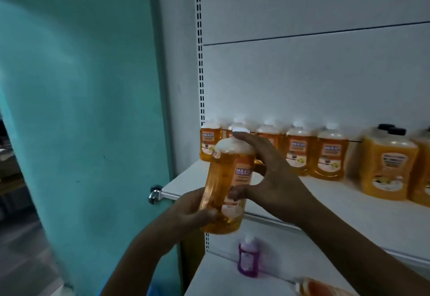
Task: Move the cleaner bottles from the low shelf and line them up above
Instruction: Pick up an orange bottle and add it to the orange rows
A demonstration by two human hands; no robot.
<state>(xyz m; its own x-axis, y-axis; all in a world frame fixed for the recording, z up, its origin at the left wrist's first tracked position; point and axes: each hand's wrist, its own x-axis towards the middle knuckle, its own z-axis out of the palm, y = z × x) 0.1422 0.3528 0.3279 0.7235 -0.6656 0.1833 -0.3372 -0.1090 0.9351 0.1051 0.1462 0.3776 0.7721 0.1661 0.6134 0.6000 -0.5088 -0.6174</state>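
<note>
An orange cleaner bottle [226, 179] with a white cap is held upright in front of the upper shelf's [349, 205] left end. My left hand [186, 209] grips its lower part. My right hand [267, 174] wraps its right side, with a finger up by the cap. Several matching orange bottles [330, 156] stand in a row at the back of the upper shelf. A purple bottle [248, 257] stands on the low shelf [209, 279] below. Part of another orange bottle [311, 287] shows at the bottom edge.
Larger orange bottles with black caps [387, 165] stand at the right of the upper shelf. A teal wall [81, 109] runs along the left. The white slotted upright [200, 51] and back panel rise behind. A metal bracket [155, 193] sticks out at the shelf's left corner.
</note>
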